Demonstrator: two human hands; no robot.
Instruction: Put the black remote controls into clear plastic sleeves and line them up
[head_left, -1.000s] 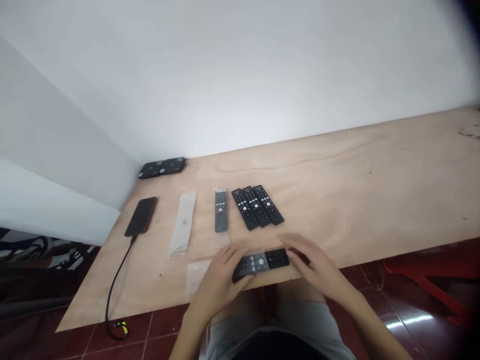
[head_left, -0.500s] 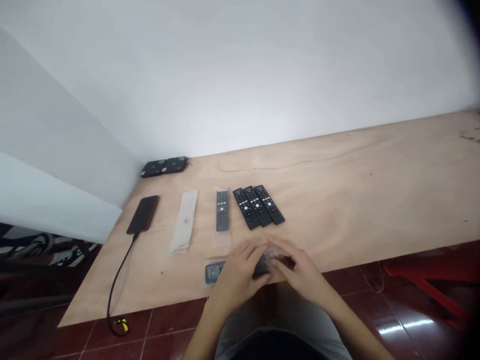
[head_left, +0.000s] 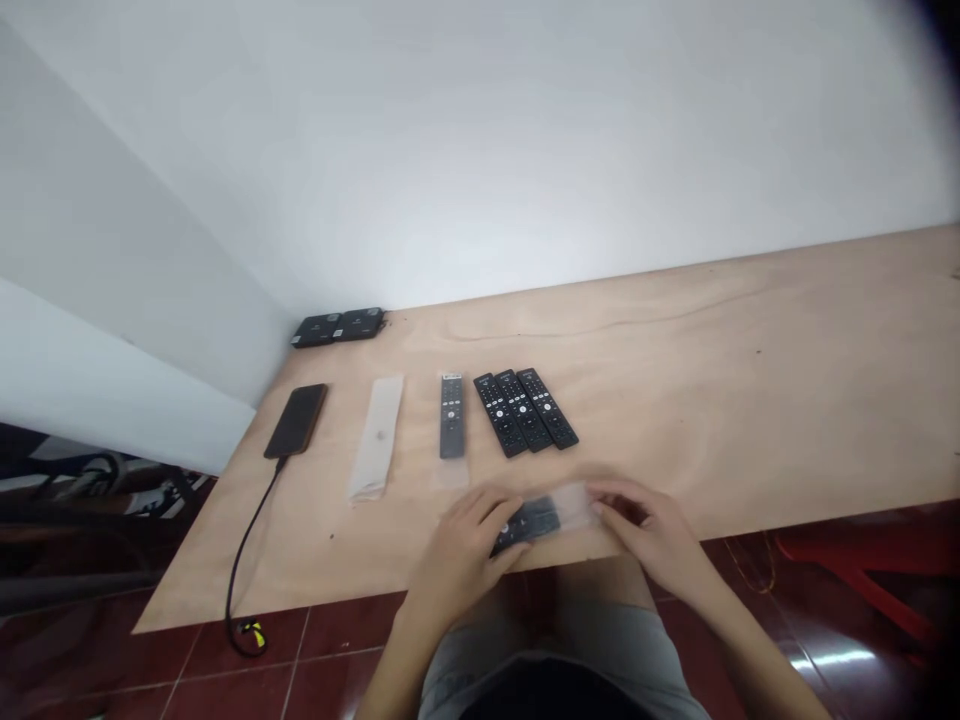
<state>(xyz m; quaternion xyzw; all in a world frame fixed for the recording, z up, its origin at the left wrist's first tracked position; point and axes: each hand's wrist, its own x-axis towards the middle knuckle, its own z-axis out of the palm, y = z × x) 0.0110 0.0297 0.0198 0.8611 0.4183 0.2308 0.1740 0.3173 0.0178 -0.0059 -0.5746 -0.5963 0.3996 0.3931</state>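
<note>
On a plywood desk [head_left: 720, 420] against a white wall [head_left: 480, 150], the left hand [head_left: 465, 560] and right hand [head_left: 649, 530] were clamped on a black remote control [head_left: 527, 525] in a clear plastic sleeve [head_left: 574, 505], its long axis running crosswise, roughly along the desk's near edge.

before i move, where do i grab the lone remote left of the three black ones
Pinch the lone remote by its long edges near the middle, from above, with your left hand once it leaves the bagged remote. It lies flat and narrow, pointing away from you, with table showing on both sides, so fingers fit without bumping the three black remotes.
</note>
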